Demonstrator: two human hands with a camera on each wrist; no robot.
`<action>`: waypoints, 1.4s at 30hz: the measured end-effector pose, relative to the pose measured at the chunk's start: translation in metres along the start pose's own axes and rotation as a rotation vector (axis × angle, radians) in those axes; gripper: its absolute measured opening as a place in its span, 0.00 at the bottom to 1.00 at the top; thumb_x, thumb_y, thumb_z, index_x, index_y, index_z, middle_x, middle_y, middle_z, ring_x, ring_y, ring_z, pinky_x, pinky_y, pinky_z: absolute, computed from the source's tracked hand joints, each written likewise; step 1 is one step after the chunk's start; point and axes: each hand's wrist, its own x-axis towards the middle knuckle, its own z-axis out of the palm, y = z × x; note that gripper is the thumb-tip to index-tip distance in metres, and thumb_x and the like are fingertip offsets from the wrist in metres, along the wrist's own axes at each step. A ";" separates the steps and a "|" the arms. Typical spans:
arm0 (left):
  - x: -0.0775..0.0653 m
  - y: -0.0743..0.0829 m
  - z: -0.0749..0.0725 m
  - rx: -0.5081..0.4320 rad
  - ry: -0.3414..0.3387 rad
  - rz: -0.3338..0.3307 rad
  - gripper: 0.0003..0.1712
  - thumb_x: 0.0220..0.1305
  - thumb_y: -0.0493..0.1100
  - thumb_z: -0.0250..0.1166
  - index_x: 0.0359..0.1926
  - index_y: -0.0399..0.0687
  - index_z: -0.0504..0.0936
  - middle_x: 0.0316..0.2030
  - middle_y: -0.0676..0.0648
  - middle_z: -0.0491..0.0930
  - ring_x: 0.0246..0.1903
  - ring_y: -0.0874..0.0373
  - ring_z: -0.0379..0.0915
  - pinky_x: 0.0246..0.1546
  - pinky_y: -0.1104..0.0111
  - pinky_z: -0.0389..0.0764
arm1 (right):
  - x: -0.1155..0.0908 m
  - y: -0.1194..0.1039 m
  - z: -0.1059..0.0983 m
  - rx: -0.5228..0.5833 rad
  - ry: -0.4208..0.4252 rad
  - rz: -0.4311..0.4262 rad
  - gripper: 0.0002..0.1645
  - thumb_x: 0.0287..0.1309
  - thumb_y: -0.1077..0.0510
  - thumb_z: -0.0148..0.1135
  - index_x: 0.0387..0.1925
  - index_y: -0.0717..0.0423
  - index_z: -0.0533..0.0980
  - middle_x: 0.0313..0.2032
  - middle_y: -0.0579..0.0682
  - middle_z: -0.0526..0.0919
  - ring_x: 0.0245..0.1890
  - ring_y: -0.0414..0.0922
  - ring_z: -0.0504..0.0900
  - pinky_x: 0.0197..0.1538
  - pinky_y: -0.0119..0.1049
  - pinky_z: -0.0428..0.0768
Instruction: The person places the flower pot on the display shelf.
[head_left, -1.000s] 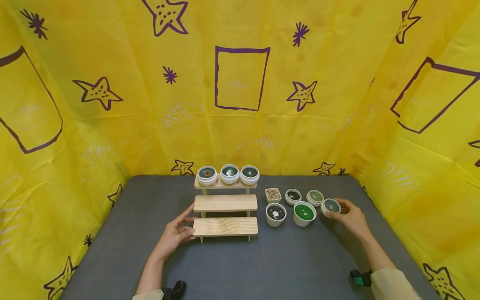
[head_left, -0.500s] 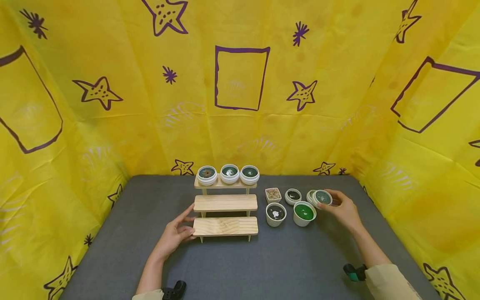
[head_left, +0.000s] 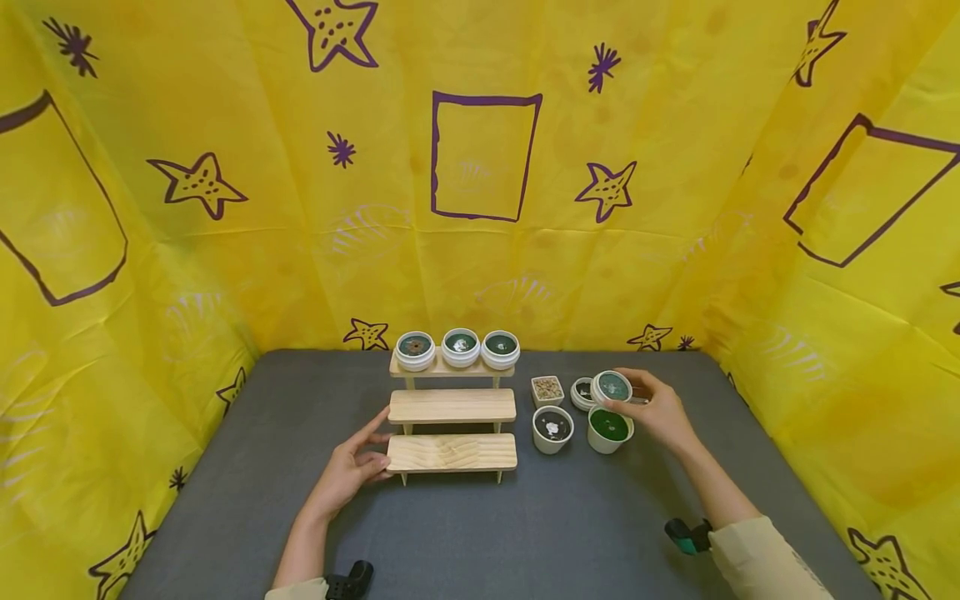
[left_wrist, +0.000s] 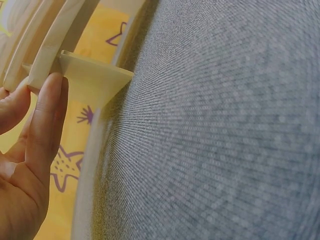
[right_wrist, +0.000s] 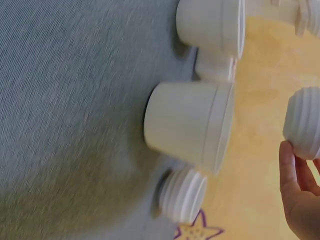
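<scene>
My right hand [head_left: 660,410] pinches a small white ribbed pot [head_left: 612,387] with a teal top, raised over the row of pots. In the right wrist view, thumb and fingers hold this ribbed pot [right_wrist: 304,122] by its side, above the table. Below it in the head view stand a green-filled white cup [head_left: 609,426] and a black-filled ribbed pot [head_left: 582,395], both partly covered by it. My left hand [head_left: 347,469] touches the left end of a three-tier wooden stand [head_left: 452,452] with straight, spread fingers. In the left wrist view, fingertips [left_wrist: 50,90] lie against the board edges.
Three ribbed pots [head_left: 460,347] line the stand's top tier. Right of the stand are a square cup of pebbles [head_left: 547,390] and a dark-filled cup [head_left: 552,428]. A low ribbed pot [right_wrist: 183,195] rests on the table beneath my right hand. Yellow patterned cloth [head_left: 480,275] encloses the table.
My right hand has lifted the teal-topped pot and carried it left, passing over the olive-topped pot. My left hand has stayed at the stand.
</scene>
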 end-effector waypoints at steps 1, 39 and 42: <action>0.000 0.000 0.000 0.001 0.001 0.000 0.44 0.65 0.29 0.61 0.78 0.53 0.54 0.62 0.25 0.63 0.38 0.65 0.81 0.41 0.63 0.88 | 0.000 -0.003 0.003 0.008 -0.008 -0.005 0.38 0.53 0.45 0.73 0.64 0.51 0.72 0.57 0.58 0.81 0.53 0.52 0.80 0.50 0.35 0.79; 0.000 -0.004 -0.001 0.001 0.002 0.017 0.44 0.65 0.30 0.61 0.78 0.55 0.54 0.61 0.26 0.64 0.38 0.66 0.82 0.39 0.69 0.87 | -0.001 -0.101 0.131 0.292 -0.244 -0.221 0.36 0.45 0.56 0.79 0.59 0.52 0.77 0.54 0.55 0.83 0.48 0.47 0.84 0.50 0.34 0.85; 0.000 -0.003 -0.001 -0.001 0.002 0.012 0.44 0.65 0.30 0.61 0.78 0.54 0.54 0.61 0.25 0.64 0.38 0.65 0.82 0.40 0.68 0.87 | 0.001 -0.109 0.141 0.274 -0.263 -0.224 0.35 0.45 0.54 0.79 0.58 0.50 0.78 0.52 0.54 0.84 0.46 0.47 0.86 0.49 0.35 0.86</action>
